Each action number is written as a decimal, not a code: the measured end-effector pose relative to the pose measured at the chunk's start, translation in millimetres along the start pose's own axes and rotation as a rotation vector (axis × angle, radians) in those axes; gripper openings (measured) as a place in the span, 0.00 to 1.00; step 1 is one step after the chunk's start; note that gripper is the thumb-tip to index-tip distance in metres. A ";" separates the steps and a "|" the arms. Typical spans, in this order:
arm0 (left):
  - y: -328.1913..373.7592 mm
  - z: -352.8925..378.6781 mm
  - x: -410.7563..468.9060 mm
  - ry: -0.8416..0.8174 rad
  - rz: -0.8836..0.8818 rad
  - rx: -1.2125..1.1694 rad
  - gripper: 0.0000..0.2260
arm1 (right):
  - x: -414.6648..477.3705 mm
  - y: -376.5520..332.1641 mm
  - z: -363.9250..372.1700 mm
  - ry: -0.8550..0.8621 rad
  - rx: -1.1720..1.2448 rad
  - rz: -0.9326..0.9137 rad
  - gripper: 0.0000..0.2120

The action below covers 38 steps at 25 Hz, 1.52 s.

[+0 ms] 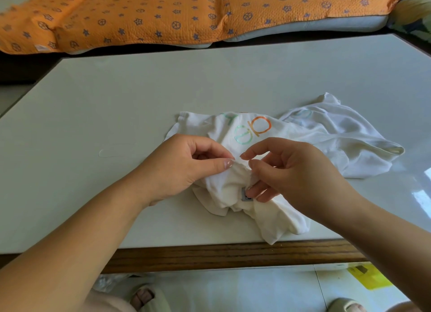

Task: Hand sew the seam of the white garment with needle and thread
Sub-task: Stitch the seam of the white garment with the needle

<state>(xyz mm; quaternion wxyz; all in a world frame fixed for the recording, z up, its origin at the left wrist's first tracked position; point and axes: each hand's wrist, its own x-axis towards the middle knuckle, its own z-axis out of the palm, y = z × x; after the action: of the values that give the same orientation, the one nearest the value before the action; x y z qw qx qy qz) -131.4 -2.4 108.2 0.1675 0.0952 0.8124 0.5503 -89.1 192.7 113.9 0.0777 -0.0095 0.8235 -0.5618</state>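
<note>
Head view: garment [224, 129], white, crumpled, coloured lettering; left hand [184, 164] pinches its fold; right hand [289, 171], grip unclear; table [116, 113] pale, wood-edged; orange quilt [163, 15] behind.

The white garment [307, 129] is showing orange and green letters [253, 129]; the far blanket [186, 13] is showing blue stars and wheels on orange.

needle, thread too small to tell, label [245, 198] half under right hand [291, 169]
</note>
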 end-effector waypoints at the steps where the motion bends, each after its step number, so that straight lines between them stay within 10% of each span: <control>1: 0.3 0.2 0.0 -0.002 0.000 -0.002 0.03 | 0.3 0.7 -0.2 -0.008 -0.028 0.000 0.10; 38: 4.5 3.9 -0.9 -0.041 -0.071 -0.151 0.03 | -3.2 -0.9 -1.4 -0.072 0.003 0.045 0.08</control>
<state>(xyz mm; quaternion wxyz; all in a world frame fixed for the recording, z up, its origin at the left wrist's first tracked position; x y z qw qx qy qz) -129.2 2.4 111.1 0.2100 0.0648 0.7677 0.6019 -86.2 194.0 115.6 0.1198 -0.0109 0.8192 -0.5607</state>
